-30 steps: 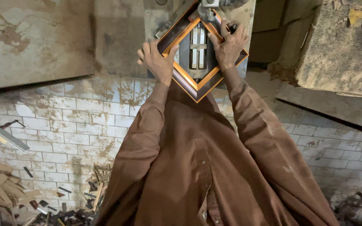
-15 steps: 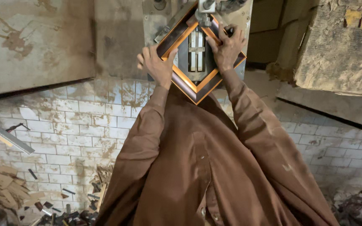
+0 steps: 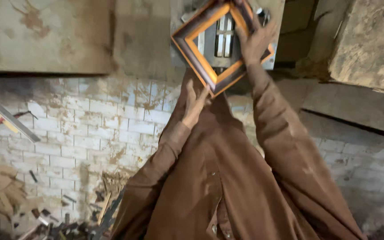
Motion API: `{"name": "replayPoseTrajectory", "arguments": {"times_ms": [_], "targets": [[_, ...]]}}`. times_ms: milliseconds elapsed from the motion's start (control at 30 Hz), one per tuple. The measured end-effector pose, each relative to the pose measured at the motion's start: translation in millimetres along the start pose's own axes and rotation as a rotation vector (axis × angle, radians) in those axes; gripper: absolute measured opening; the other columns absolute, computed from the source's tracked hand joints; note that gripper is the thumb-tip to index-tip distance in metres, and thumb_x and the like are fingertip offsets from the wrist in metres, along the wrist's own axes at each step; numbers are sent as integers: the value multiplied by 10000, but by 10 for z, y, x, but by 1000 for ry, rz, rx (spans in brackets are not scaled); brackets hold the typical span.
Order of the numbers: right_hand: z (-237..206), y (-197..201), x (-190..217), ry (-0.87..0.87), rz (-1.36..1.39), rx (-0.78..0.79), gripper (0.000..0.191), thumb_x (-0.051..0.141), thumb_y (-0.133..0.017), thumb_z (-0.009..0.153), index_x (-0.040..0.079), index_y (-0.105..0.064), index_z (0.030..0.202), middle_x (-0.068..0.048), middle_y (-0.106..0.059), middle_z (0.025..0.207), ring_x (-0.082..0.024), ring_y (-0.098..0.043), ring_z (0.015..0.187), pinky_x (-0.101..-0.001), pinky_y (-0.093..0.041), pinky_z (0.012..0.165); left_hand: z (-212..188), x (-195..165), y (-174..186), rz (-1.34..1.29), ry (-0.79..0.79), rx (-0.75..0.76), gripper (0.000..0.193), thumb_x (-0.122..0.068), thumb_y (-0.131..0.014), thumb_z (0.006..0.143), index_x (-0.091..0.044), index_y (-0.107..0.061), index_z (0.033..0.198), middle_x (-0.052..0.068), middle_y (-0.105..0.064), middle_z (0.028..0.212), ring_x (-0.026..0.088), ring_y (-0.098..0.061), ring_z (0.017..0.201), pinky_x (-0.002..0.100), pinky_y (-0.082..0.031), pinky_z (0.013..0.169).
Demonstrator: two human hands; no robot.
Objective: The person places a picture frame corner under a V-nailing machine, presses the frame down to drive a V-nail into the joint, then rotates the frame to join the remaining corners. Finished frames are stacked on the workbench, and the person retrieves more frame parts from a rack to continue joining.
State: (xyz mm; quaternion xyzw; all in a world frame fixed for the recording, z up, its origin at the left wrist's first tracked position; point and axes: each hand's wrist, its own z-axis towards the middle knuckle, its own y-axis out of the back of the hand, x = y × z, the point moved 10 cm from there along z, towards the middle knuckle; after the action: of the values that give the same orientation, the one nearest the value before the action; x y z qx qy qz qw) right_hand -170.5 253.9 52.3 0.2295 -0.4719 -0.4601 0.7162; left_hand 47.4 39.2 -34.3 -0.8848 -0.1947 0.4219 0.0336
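Nearest the camera, a brown buttoned garment [image 3: 227,186] fills the lower frame, both sleeves extended away toward the work. On the brick floor [image 3: 67,142] at lower left, wood scraps and offcuts [image 3: 5,191] are seen scattered, with a long pale strip [image 3: 5,118] lying at the left edge. Further out, the left hand [image 3: 195,104] is seen with fingers loosely extended, nothing gripped; its fingertips lie just at the lower corner of the frame, and whether they actually touch cannot be told. The right hand [image 3: 256,42] is closed over the right side of a square wooden picture frame [image 3: 214,49], dark moulding with an orange inner edge, held turned on its corner like a diamond. The frame is laid against a grey metal machine plate [image 3: 274,26], with metal bars [image 3: 224,38] visible through its opening. Risk judged: the frame is gripped by one hand only, so it could pivot or slip off the plate if the left hand gives no support. The right fingers lie close to the machine parts and could be pinched. Loose scraps underfoot could cause a trip.
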Motion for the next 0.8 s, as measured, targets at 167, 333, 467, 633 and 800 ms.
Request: {"name": "replayPoseTrajectory", "arguments": {"times_ms": [167,333,467,633,800], "targets": [[-615,382,330,-34,-238,70,697,459,-901,879,157,-600,1430,-244,-335,1618,-442,-253,1527,-592,-203,1250,-194,-59,126,77,-132,224,783,-169,-720,943,-49,-211,1526,147,-646,1048,187,-697,683,295,-586,545],[-573,215,1103,230,69,482,1116,437,-898,808,26,-230,1603,-321,-388,1528,-498,-367,1392,-564,-307,1146,-386,-428,636,436,-151,323,733,-139,-698,930,-70,-306,1545,111,-631,1192,230,-708,835,322,-615,573],[-608,-55,888,75,26,924,942,370,-743,1010,165,-182,1739,-249,-550,1465,-448,-578,1308,-464,-474,1102,-282,-1583,788,781,-653,419,592,-204,-783,981,-123,-503,1496,124,-649,1417,251,-707,1150,351,-609,855],[-744,679,258,-94,502,253,1028,252,-819,953,77,-117,1684,-326,-383,1646,-428,-519,1468,-471,-453,1177,93,-2015,561,870,-601,51,683,-423,-792,886,-164,-540,1465,111,-666,1357,247,-665,1189,481,-531,974],[-1454,546,-564,-652,37,342,997,521,-767,891,151,-241,1654,-298,-722,882,-472,-708,825,-526,-541,784,-76,-1636,-131,1347,-886,-223,597,-417,-760,868,-151,-643,1390,142,-524,1406,348,-456,1209,580,-326,948]]}}
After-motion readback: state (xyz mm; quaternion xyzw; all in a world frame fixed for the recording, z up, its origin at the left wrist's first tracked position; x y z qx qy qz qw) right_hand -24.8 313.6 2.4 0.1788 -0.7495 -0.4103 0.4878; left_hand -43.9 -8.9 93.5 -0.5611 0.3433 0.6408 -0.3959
